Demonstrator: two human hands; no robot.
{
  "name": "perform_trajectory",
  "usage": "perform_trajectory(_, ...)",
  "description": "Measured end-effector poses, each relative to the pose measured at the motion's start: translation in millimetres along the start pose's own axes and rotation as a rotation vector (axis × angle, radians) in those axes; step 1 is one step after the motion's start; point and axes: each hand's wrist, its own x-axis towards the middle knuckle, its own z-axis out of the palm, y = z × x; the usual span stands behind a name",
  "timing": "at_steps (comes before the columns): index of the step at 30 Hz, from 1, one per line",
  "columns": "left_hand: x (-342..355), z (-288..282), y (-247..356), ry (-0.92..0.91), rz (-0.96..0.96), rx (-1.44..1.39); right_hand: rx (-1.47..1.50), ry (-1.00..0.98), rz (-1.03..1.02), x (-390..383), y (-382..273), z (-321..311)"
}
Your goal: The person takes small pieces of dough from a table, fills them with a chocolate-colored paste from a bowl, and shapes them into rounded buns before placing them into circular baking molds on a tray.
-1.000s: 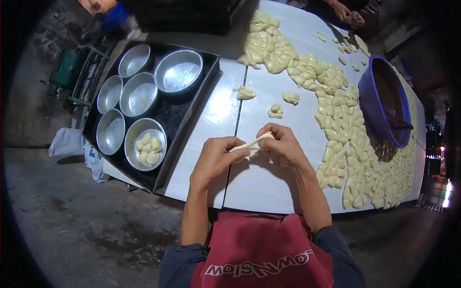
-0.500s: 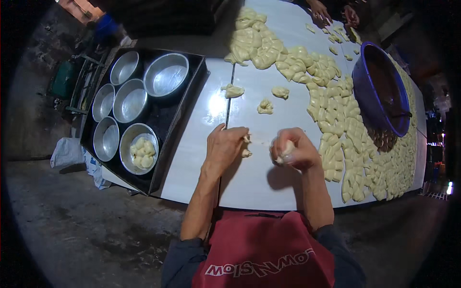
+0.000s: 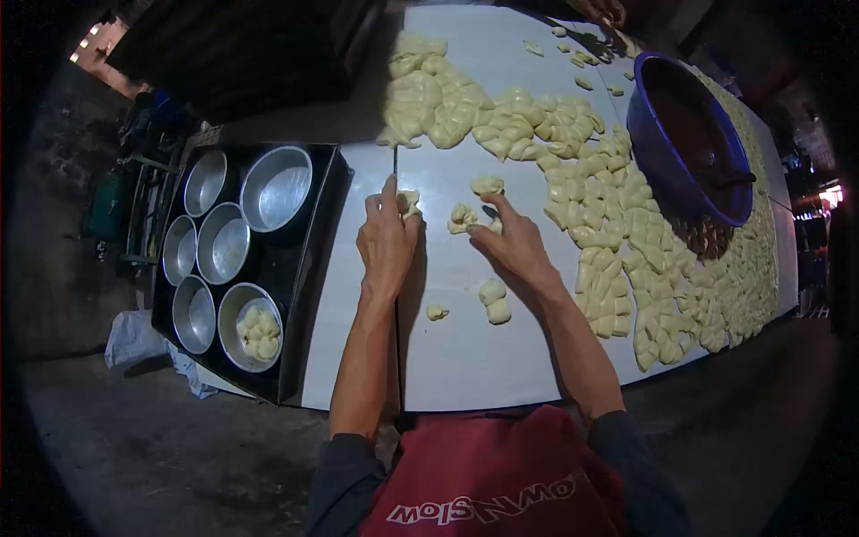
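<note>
My left hand (image 3: 386,243) reaches over the white table with its fingers stretched forward. A small piece of pale dough (image 3: 410,204) lies at its inner side, partly hidden by the fingers. My right hand (image 3: 519,243) has thumb and forefinger apart around the edge of two dough pieces. The nearer lump (image 3: 462,218) touches or almost touches the thumb tip, and the farther lump (image 3: 487,185) lies by the forefinger. Closer to me rest a pinched double lump of dough (image 3: 494,302) and a tiny dough scrap (image 3: 437,311).
On the left, a black tray (image 3: 315,259) holds several round metal pans, one pan (image 3: 234,351) with dough balls inside. Sheets of cut dough (image 3: 617,201) cover the table's far and right sides. A purple basin (image 3: 658,148) stands among them. Another person's hand (image 3: 608,11) shows at the far edge.
Both hands have moved forward, away from me, to the loose dough pieces. The dough they held now lies on the table nearer me. The view has shifted slightly.
</note>
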Motion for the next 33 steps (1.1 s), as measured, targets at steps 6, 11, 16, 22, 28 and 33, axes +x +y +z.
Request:
perform_trajectory(6,30.2,16.0,-19.2,-0.130,-0.069,0.127,-0.137,-0.226,0.001,26.1,-6.6,14.3)
perform_trajectory(11,15.9,-15.3,-20.2,-0.121,-0.127,-0.117,0.417,-0.272,0.269,5.2,-29.7,-25.2)
perform_trajectory(16,-65.1,-84.2,17.1,-0.190,-0.332,-0.592,0.460,-0.603,0.108,-50.3,-59.6,-86.8)
perform_trajectory(22,-178.5,-71.5,27.2,-0.445,-0.223,-0.272,0.101,-0.937,0.026,-125.5,-38.9,-47.8)
perform_trajectory(28,-200.3,-75.1,29.0,-0.360,-0.071,-0.161,-0.152,-0.888,-0.025,-127.7,-41.5,-72.6)
perform_trajectory(33,-215.0,-76.7,15.2,-0.331,-0.099,-0.144,-0.152,-0.581,0.123,-80.8,-47.1,-80.4)
